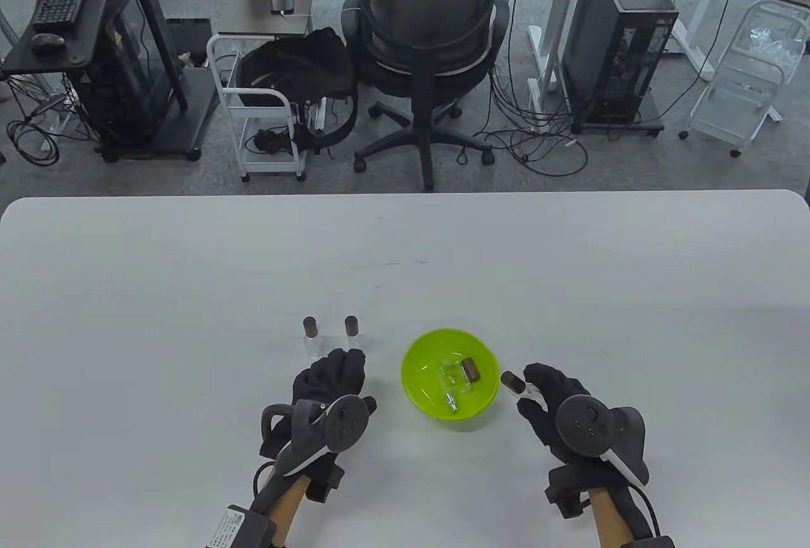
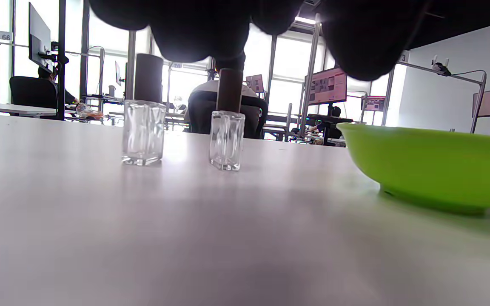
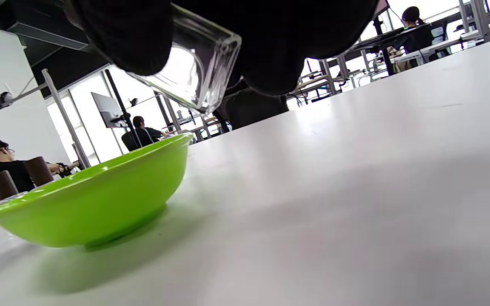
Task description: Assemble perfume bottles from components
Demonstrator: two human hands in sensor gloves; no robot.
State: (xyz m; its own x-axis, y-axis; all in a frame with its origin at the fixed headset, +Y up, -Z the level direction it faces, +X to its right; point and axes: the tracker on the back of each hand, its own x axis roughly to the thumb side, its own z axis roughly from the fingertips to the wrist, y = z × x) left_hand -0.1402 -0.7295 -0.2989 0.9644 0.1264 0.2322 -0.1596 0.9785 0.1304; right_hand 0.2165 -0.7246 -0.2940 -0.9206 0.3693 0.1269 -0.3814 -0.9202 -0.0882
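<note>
White tabletop from above: my right hand (image 1: pixel 557 402) pinches a capped bottle (image 1: pixel 514 383), cap pointing left toward the green bowl (image 1: pixel 420 393). Left wrist: my left hand (image 1: pixel 329 393) relaxed, two finished bottles (image 2: pixel 143 131) ahead. Right wrist: glass base (image 3: pixel 194 72) tilted above table.

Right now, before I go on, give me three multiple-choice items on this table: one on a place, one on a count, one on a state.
1. Where is the green bowl?
A. between the hands
B. left of both hands
C. on the chair

2. How many capped bottles stand upright on the table?
A. none
B. two
C. five

3. What is the right hand doing?
A. lying flat, empty
B. holding a capped bottle
C. lifting the bowl

Answers: 1 A, bowl sits between both gloves. 2 B, left bottle and its neighbour. 3 B, fingers grip the held bottle.
</note>
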